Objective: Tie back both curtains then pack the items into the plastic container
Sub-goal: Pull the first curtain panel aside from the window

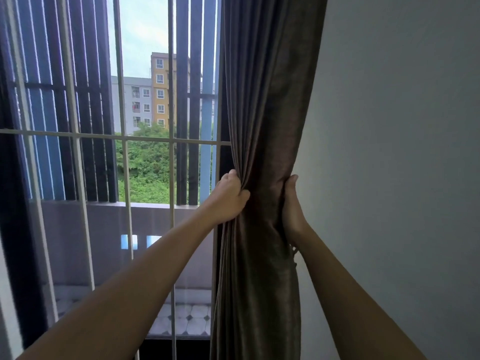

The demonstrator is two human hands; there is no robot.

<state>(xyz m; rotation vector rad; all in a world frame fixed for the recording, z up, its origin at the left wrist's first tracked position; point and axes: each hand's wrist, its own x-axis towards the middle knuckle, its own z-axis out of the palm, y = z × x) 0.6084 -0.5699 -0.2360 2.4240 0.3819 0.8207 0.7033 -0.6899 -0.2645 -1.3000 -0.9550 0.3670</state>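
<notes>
- Brown curtain (262, 126) hangs right of centre, bunched at mid-frame beside the wall (389, 152).
- Left hand (231, 197) clenches its window-side edge; right hand (292, 203) wraps the wall side, fingers hidden behind.
- Best to squeeze level and tight, so a tie can circle it.

The left hand (228, 200) and right hand (292, 207) are bare; the long, slender left forearm (145, 276) at seven o'clock and right forearm (345, 294) at five o'clock are bare too.

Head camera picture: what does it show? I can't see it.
Two bare hands squeeze a dark brown curtain into a bunch, the left hand on its window side, the right hand by the wall. Trees show outside.
</notes>
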